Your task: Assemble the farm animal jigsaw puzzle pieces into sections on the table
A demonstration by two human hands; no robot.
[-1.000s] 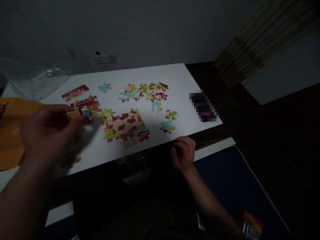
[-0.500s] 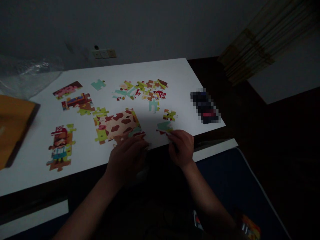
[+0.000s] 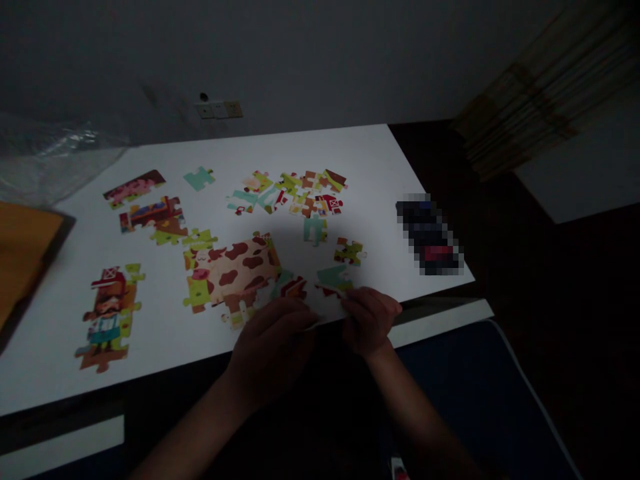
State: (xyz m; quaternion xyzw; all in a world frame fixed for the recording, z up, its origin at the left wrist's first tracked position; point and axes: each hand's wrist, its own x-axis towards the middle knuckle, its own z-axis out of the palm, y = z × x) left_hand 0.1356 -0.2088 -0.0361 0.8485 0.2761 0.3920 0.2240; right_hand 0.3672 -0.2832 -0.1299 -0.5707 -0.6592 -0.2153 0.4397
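Observation:
My right hand (image 3: 373, 320) is at the table's near edge, its thumb and fingers pinched on a teal and red puzzle piece (image 3: 334, 277). To its left, my left hand (image 3: 274, 343) is closed, palm down, and a thin pale edge of a puzzle piece (image 3: 311, 327) shows at its fingertips. Just beyond the left hand lies another teal and red puzzle piece (image 3: 293, 287), partly covered by the fingers. It adjoins the joined cow section (image 3: 240, 267), whose legs are partly visible. A green and brown piece (image 3: 349, 251) and a teal piece (image 3: 315, 230) lie beyond the right hand.
Several loose pieces (image 3: 300, 193) are clustered at the back. Joined farmer pieces (image 3: 106, 320), a pig section (image 3: 134, 189) and a lone teal piece (image 3: 199, 177) lie leftward. A yellow-orange object (image 3: 25, 253) and clear plastic (image 3: 55, 157) occupy the left side; a blurred-out dark object (image 3: 430, 233) lies right.
The view has shifted, so the table sits lower in it. My left hand has drawn back from the cow section, uncovering its legs. My right hand stays at the teal and red piece.

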